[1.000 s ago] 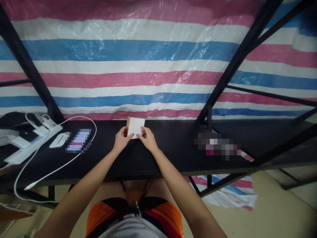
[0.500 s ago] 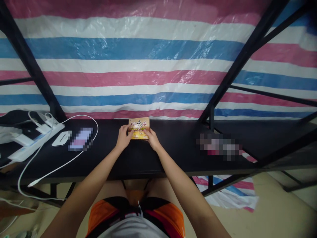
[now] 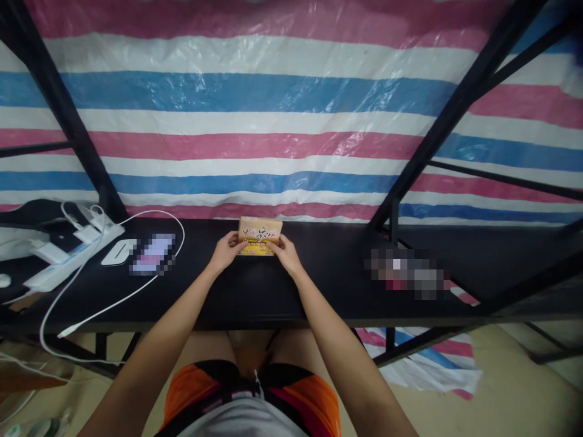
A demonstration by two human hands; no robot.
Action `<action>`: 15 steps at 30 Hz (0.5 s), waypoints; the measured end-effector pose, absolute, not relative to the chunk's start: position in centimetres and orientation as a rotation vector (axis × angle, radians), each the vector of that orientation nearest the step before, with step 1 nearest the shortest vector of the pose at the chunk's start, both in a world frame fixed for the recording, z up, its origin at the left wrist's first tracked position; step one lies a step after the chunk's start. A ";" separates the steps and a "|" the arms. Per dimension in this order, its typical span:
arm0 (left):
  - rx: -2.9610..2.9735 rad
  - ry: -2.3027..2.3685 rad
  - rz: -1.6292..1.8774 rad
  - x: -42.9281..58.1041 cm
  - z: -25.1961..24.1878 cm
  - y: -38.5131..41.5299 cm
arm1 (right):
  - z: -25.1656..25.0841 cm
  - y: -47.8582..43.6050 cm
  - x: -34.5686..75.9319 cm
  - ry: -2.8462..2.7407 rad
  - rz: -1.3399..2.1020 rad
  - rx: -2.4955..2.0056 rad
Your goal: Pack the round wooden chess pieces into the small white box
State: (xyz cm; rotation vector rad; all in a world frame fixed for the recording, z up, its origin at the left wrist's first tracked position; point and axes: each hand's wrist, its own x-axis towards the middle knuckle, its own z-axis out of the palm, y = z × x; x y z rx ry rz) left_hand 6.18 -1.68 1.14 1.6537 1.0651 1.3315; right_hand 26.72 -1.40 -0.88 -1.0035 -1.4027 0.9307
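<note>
A small yellow-brown Chinese chess box, printed with dark brush characters, is at the middle of the black table. My left hand grips its left side, thumb on the front face. On the opposite side my right hand holds the lower right corner, its thumb also lying over the front. The fingers behind the box are mostly hidden. Whether the box rests on the table or is slightly raised I cannot tell.
Left on the table are a white power strip with chargers, a white cable, a white flat object and a blurred phone-like item. A pixelated object lies right. Black frame bars flank a striped plastic sheet.
The box's front now leans differently, with more of its top edge showing. Both hands keep hold of it, and the whole view has shifted slightly.
</note>
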 end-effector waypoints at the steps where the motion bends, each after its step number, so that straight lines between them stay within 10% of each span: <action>1: 1.753 1.064 1.339 6.0 1.0 -1.6 | -1.0 -1.4 26.8 -1.436 0.852 -0.991; 15: 2.121 1.046 1.545 5.5 1.8 -2.2 | 0.1 -3.2 26.8 -1.647 0.336 -0.864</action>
